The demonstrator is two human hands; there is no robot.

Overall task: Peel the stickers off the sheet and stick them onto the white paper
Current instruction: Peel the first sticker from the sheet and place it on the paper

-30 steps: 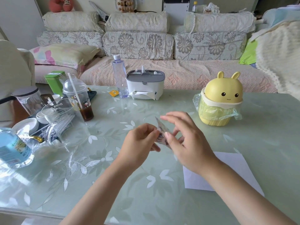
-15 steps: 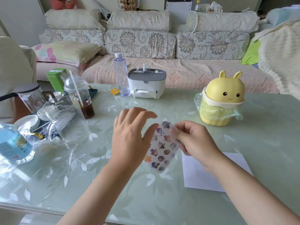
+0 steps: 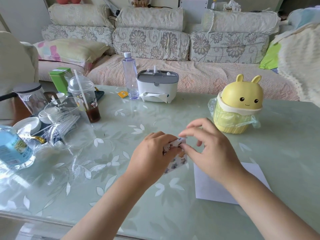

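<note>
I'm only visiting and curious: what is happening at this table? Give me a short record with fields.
left hand: grips the sticker sheet over the table
right hand: thumb and forefinger pinch the sheet's top corner
white paper: flat on the table, partly behind the right forearm, no stickers seen on it
nearby: yellow rabbit bin, beyond the hands

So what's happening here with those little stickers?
A person is working on a sticker sheet over the green table. The left hand grips the sheet and holds it up, while the right hand pinches at its upper edge, seemingly to peel a sticker off. The white paper lies flat on the table beneath the right wrist; no sticker shows on its visible part.
</note>
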